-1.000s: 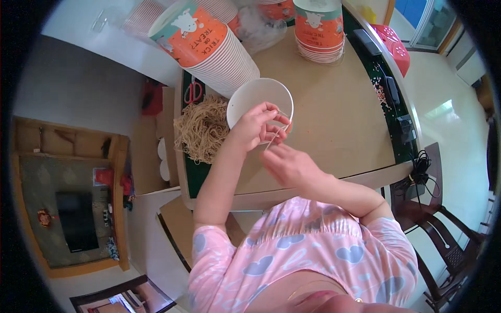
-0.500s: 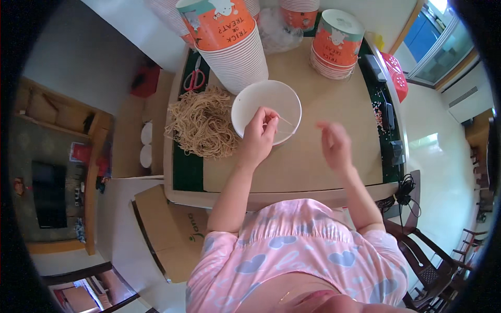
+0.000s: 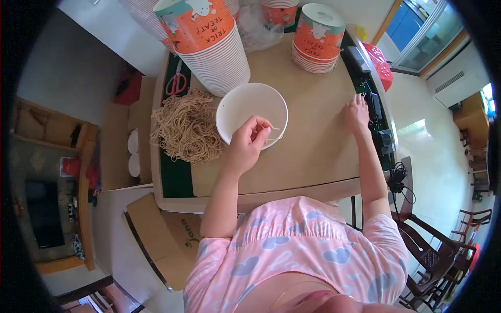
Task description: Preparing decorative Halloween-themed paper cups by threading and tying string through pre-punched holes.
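The white bucket (image 3: 235,107) stands mouth up on the tan board (image 3: 313,156) that covers most of the table, just beside the heap of string (image 3: 190,125). Its interior is smooth, matte white and round-walled, with a narrow rolled rim. The left hand (image 3: 249,142) is positioned over the near part of the bucket mouth; thumb and index finger pinch a thin beige cord (image 3: 276,128), which shows as fine lines between the fingertips and the right-hand part of the rim. The right hand (image 3: 357,112) lies at the right edge of the board, fingers extended toward scattered small pale pieces (image 3: 364,85); whether it grips any of them cannot be told. The string heap is loose, fibrous and tangled, and overlaps a dark green strip (image 3: 176,175) at the table's left margin. Scissors (image 3: 176,83) with red loop handles lie just beyond it. Behind the bucket rises a tall nested stack of buckets (image 3: 214,60), inverted, with closely spaced white rims forming a ribbed column below an orange and teal printed wall. A shorter stack (image 3: 318,39) of the same pattern stands farther right, its recessed round base uppermost. Crumpled translucent plastic film (image 3: 259,31) lies between the stacks.
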A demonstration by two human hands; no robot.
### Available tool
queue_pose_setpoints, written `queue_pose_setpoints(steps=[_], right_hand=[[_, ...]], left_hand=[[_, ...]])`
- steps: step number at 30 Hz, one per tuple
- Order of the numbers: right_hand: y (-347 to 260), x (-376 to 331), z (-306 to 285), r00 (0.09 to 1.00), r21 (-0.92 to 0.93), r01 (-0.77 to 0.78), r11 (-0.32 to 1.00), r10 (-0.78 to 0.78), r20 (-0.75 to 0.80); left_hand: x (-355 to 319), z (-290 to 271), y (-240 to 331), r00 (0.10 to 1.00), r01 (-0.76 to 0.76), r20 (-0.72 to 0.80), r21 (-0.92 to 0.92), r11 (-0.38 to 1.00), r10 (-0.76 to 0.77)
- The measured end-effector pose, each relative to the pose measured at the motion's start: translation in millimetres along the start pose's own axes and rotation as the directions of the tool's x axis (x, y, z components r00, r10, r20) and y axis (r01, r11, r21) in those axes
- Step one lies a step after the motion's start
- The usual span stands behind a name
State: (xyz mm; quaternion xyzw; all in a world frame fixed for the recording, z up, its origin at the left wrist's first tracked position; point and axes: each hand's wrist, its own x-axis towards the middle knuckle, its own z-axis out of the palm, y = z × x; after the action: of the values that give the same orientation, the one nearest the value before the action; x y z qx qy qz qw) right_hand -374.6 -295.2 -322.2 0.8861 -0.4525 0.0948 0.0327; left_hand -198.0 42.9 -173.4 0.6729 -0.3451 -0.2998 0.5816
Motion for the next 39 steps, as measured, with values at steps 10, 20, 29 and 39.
queue_pose_setpoints(steps=[10, 20, 29, 39], right_hand=[[-141, -68, -177, 0.807, 0.823, 0.484, 0.298, -0.516, -0.287], [-175, -87, -174, 0.827, 0.887, 0.255, 0.385, -0.563, 0.006], [-176, -93, -164, 0.882, 0.977, 0.196, 0.08, -0.45, -0.14], [-167, -68, -208, 0.697, 0.822, 0.539, 0.183, -0.645, -0.313]], left_hand=[[2, 2, 6, 0.997, 0.075, 0.019, -0.097, 0.992, -0.073], [-4, -4, 2, 0.997, 0.01, -0.079, -0.049, 0.999, -0.014], [-1, 7, -2, 0.999, 0.039, -0.028, 0.086, 0.996, -0.037], [-5, 3, -7, 0.999, 0.028, -0.034, 0.063, 0.998, -0.026]])
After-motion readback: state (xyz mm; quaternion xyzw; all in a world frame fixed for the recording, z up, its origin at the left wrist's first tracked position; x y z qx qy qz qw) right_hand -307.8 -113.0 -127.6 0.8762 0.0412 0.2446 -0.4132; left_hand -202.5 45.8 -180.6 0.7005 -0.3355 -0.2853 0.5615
